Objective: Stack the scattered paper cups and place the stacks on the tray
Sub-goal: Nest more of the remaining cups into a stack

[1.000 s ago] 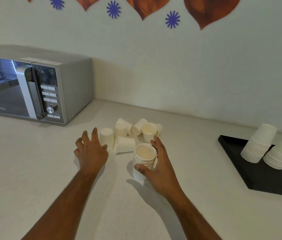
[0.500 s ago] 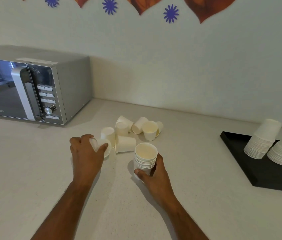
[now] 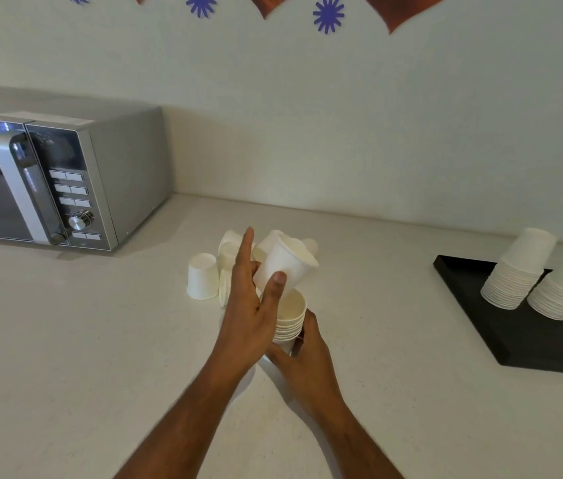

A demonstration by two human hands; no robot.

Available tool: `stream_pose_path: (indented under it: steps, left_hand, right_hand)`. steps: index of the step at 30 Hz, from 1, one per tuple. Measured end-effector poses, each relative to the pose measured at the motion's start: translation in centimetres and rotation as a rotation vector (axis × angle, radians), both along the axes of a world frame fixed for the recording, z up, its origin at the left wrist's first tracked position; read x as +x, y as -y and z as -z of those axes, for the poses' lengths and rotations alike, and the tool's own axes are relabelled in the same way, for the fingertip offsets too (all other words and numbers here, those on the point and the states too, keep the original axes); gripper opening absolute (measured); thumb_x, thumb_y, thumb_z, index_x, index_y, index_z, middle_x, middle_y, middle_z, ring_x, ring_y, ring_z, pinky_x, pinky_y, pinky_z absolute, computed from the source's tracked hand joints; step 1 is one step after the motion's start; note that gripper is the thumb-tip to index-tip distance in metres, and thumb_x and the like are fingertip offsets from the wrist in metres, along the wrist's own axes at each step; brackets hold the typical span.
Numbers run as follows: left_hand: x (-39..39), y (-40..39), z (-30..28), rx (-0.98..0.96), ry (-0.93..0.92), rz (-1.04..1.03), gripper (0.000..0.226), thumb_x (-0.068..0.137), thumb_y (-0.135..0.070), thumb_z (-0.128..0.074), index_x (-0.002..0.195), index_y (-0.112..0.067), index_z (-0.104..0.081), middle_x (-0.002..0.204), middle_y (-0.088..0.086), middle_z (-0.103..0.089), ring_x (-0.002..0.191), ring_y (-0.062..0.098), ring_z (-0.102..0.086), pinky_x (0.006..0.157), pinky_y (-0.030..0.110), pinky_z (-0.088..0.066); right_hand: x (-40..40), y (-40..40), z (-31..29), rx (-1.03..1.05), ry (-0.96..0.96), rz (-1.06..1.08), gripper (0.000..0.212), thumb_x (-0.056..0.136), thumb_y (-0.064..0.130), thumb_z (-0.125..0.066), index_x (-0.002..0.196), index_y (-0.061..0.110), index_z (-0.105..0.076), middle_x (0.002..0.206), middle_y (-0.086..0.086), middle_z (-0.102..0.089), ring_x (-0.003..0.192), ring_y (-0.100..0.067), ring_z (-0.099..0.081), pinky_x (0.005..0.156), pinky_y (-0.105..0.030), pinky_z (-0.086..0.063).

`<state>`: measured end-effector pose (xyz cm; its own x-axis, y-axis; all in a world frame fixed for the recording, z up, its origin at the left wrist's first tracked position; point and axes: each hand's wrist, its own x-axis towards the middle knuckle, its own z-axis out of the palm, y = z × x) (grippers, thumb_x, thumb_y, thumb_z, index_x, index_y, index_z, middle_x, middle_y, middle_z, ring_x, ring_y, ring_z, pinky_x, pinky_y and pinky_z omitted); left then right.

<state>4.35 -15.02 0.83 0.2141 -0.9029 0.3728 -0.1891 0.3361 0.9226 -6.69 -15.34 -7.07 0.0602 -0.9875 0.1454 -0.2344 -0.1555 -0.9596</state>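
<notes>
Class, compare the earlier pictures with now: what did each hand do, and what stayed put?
The left hand picked up a white paper cup and carried it right, above the short cup stack. The right hand kept its grip on that stack. The black tray is unchanged.

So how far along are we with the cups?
Done: two tall stacks sit on the tray. In hand: the left hand tips a cup over the short stack gripped by the right hand. Left: several loose cups on the counter.
</notes>
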Motion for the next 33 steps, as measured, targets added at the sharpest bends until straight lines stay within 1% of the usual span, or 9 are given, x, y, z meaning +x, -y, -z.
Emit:
stream_pose_path:
  steps: [3,7,10,12,14,17,21,26,33]
  left_hand:
    - [-0.6,0.0,1.7,0.012,0.034,0.076,0.059,0.099,-0.055,-0.045,0.149,-0.062,-0.015,0.156,-0.025,-0.027,0.14,0.001,-0.035,0.11,0.034,-0.036]
    - [-0.5,-0.3,4.1,0.04,0.07,0.03,0.056,0.093,-0.065,-0.048,0.146,-0.055,-0.033,0.151,-0.018,-0.037,0.142,0.011,-0.036,0.114,0.048,-0.04]
    - [-0.1,-0.4,4.9,0.078,-0.05,-0.029,0.051,0.085,-0.075,-0.051,0.133,-0.064,-0.036,0.146,-0.025,-0.038,0.139,0.01,-0.04,0.113,0.048,-0.041]
    - [0.4,-0.1,5.2,0.087,-0.082,-0.098,0.049,0.082,-0.076,-0.048,0.129,-0.064,-0.039,0.138,-0.035,-0.041,0.135,0.004,-0.042,0.112,0.039,-0.037]
    - [0.9,0.7,5.4,0.104,-0.068,-0.217,0.035,0.089,-0.058,-0.052,0.12,-0.068,-0.04,0.13,-0.038,-0.043,0.128,0.005,-0.046,0.107,0.03,-0.035]
    - [1.7,2.2,6.2,0.168,0.017,-0.403,0.052,0.094,-0.012,-0.063,0.124,-0.048,-0.042,0.13,-0.016,-0.045,0.12,0.01,-0.047,0.104,0.032,-0.041]
    - [2.4,4.2,7.3,0.302,0.08,-0.478,0.049,0.094,-0.008,-0.066,0.136,-0.02,-0.044,0.137,0.006,-0.054,0.127,0.029,-0.054,0.106,0.049,-0.047]
    - [2.7,5.5,7.5,0.28,0.052,-0.464,0.038,0.1,-0.014,-0.059,0.134,-0.022,-0.044,0.136,0.006,-0.058,0.124,0.032,-0.058,0.104,0.051,-0.048]
    - [-1.2,4.3,4.2,-0.072,0.014,-0.314,0.023,0.105,-0.028,-0.051,0.128,-0.028,-0.056,0.127,-0.007,-0.062,0.117,0.013,-0.058,0.102,0.042,-0.051]
  right_hand:
    - [0.1,-0.1,0.1,0.02,0.071,0.023,0.094,0.057,0.086,-0.068,0.136,0.039,-0.045,0.131,0.022,-0.059,0.121,-0.005,-0.058,0.096,-0.02,-0.051]
    - [-0.1,-0.1,0.1,0.0,0.027,0.028,0.06,0.077,0.058,-0.076,0.129,0.046,-0.048,0.122,0.026,-0.063,0.113,-0.001,-0.062,0.09,-0.024,-0.056]
    - [0.5,0.0,0.5,0.052,0.153,0.063,0.07,0.08,0.048,-0.079,0.14,0.036,-0.044,0.14,0.013,-0.055,0.128,-0.014,-0.054,0.106,-0.044,-0.047]
    - [0.5,0.0,0.6,0.047,0.161,0.043,0.075,0.076,0.044,-0.083,0.139,0.041,-0.043,0.142,0.015,-0.053,0.131,-0.012,-0.052,0.107,-0.041,-0.047]
    - [0.1,0.2,0.6,0.043,0.167,0.012,0.081,0.069,0.044,-0.088,0.136,0.049,-0.043,0.137,0.023,-0.054,0.129,-0.008,-0.052,0.102,-0.035,-0.05]
    - [-0.3,0.2,0.6,0.058,0.177,0.018,0.086,0.068,0.035,-0.09,0.138,0.046,-0.042,0.137,0.024,-0.053,0.13,-0.01,-0.051,0.105,-0.044,-0.049]
    - [-0.7,-0.4,-0.3,-0.003,0.047,0.051,0.08,0.072,0.039,-0.086,0.134,0.052,-0.038,0.13,0.031,-0.053,0.122,0.005,-0.051,0.092,-0.01,-0.046]
    - [-2.8,-0.2,-1.2,-0.034,-0.062,0.063,0.077,0.078,0.042,-0.081,0.139,0.045,-0.035,0.136,0.025,-0.049,0.124,0.0,-0.05,0.102,-0.021,-0.045]
    - [-6.0,0.7,-1.7,-0.066,-0.128,0.147,0.071,0.073,0.05,-0.08,0.12,0.072,-0.032,0.123,0.045,-0.042,0.114,0.02,-0.046,0.082,-0.001,-0.04]
